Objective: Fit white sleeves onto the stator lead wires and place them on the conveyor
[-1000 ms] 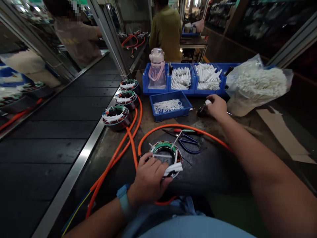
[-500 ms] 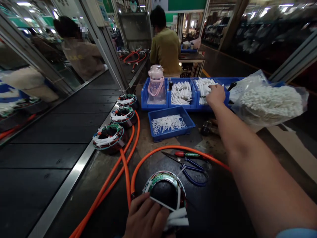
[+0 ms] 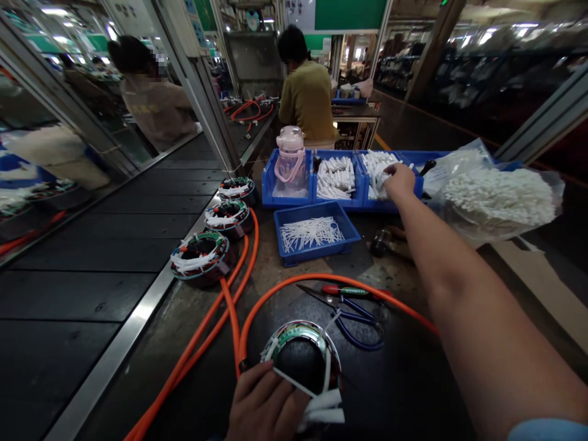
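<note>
At the bottom centre, my left hand [image 3: 269,401] has its fingers closed over the near side of a ring-shaped wound part [image 3: 294,334] and its white sleeves [image 3: 326,407]. An orange cable [image 3: 275,288] runs from this part. My right hand [image 3: 399,180] reaches into a blue bin of short white tubes [image 3: 375,168], its fingertips bent down among them; whatever they pinch is too small to tell. Scissors with blue handles [image 3: 361,324] and a red-and-green tool [image 3: 346,290] lie beyond the ring.
Three finished-looking rings [image 3: 201,254] stand by the conveyor's metal edge [image 3: 138,321]. Behind the ring are a blue tray of thin white strips [image 3: 316,245], a pink bottle [image 3: 290,159] and a bag of white pieces [image 3: 503,196]. Two people [image 3: 305,98] sit farther off.
My right hand has shifted slightly within the bin of tubes, its fingers now lower among them. My left hand stays on the ring. The view has tilted a little.
</note>
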Demonstrator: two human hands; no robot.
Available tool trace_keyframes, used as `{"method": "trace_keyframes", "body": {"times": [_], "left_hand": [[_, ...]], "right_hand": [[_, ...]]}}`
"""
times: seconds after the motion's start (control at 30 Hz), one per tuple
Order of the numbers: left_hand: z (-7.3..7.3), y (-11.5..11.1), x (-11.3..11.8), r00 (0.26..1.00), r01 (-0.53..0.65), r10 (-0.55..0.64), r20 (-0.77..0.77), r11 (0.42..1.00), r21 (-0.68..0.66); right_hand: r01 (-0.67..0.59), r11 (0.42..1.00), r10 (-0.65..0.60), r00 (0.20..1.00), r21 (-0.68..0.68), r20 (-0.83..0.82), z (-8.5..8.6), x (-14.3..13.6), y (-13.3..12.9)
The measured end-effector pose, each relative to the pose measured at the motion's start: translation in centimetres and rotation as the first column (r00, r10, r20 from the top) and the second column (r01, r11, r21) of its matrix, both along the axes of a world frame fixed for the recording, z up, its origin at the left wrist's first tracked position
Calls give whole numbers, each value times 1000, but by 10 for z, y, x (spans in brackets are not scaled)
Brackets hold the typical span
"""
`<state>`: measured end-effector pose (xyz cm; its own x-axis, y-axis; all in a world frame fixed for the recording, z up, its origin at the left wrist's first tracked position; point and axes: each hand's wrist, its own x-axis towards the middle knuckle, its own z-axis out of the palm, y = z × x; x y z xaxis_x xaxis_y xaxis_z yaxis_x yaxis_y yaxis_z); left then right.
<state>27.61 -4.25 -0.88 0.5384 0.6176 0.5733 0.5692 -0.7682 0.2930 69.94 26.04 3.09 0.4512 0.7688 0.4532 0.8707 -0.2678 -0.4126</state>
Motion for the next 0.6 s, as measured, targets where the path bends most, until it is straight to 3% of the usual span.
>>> {"method": "trace_keyframes", "body": {"times": [0.1,0.23,0.3,0.37,0.43,0.5,0.57,0.6], "left_hand": [[11,-1,4,999,24,-23,37,1000,-16],[15,-2,5,996,73,-73,53,997,-2],[11,-1,4,997,71,-71,33,997,20],[6,-1,2,998,63,-63,-13,997,39],[3,-2,0,995,63,-60,-73,997,36],[3,-2,-1,988,66,-63,-144,998,15],[5,-3,-1,974,77,-76,-211,997,-3],[6,-3,-1,965,81,-83,-247,997,-17]], "right_hand": [[-2,1000,3,999,30,-41,7,-2,-16],[0,987,9,998,161,-55,37,-12,-39],[-33,964,56,995,264,-78,50,-27,-63],[-101,923,181,965,370,-188,53,-53,-104],[-171,872,374,837,459,-399,45,-86,-161],[-306,806,574,614,507,-542,30,-121,-229],[-480,763,636,441,432,-633,15,-152,-296],[-543,754,620,400,371,-675,10,-163,-325]]}}
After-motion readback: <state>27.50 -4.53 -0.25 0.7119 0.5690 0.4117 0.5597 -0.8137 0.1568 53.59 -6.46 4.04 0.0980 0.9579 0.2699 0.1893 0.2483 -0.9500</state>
